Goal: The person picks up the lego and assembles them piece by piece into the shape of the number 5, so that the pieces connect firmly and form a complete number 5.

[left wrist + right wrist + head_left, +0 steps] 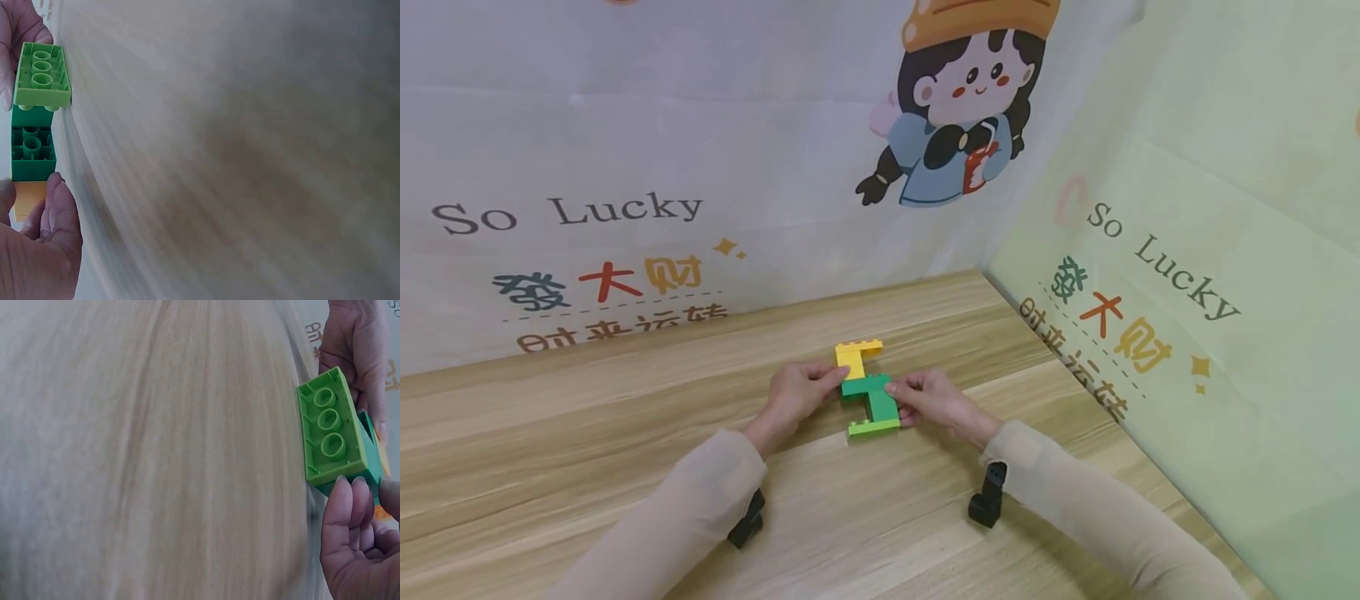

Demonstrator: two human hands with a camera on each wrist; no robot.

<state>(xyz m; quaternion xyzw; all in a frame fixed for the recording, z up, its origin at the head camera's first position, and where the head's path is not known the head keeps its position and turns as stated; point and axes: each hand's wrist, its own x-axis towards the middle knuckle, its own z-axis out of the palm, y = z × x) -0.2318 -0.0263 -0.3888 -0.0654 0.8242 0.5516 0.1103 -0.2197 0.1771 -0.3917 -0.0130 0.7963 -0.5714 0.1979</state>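
Observation:
A stepped stack of toy building bricks is held between both hands. Its far end is made of yellow bricks [850, 360], its middle of dark green bricks [883, 406], and its near end is a lime green brick [874, 429]. My left hand [797, 396] pinches the yellow part from the left, thumb on top. From the right, my right hand [942, 402] grips the dark green part between thumb and fingers. Both wrist views show the hollow underside of the lime brick [41, 72] with its round tubes [329, 420].
The stack is over a wood-grain table [625, 433]. Pale printed cloths with lettering hang behind the table [587, 150] and along its right side [1187, 275]. Dark devices show at the left wrist [747, 521] and right wrist [988, 497].

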